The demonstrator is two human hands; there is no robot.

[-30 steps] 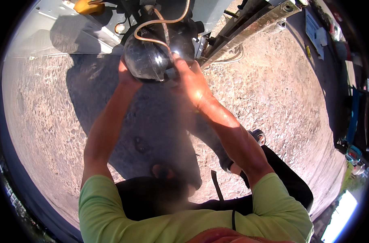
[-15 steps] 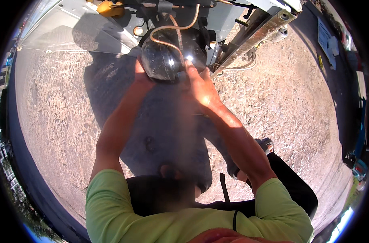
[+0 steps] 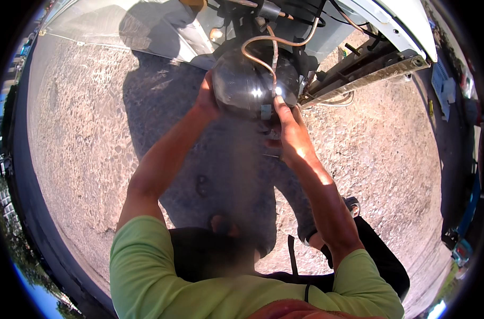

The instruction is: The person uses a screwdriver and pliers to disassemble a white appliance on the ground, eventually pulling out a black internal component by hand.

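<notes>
A rounded black compressor (image 3: 236, 90) sits at the open underside of a white metal appliance (image 3: 406, 21). Thin copper tubes (image 3: 284, 38) loop over its top and run down its front face. My left hand (image 3: 207, 94) grips the compressor's left side, fingers partly hidden behind it. My right hand (image 3: 291, 127) is on its front right, thumb against the shell beside the lower end of a tube, other fingers curled at the side and below, partly hidden. A metal rail (image 3: 375, 81) slants away just right of my right hand.
Rough, sunlit concrete ground (image 3: 77, 138) lies around me, with dark shadow beneath my arms. A white perforated plastic piece (image 3: 442, 90) lies at the right edge, and a teal and black tool (image 3: 460, 250) is lower right. My knees and feet are below.
The compressor, both hands and the appliance have shifted rightward in view, the compressor slightly downward since half a second ago. Both hands keep their hold.
</notes>
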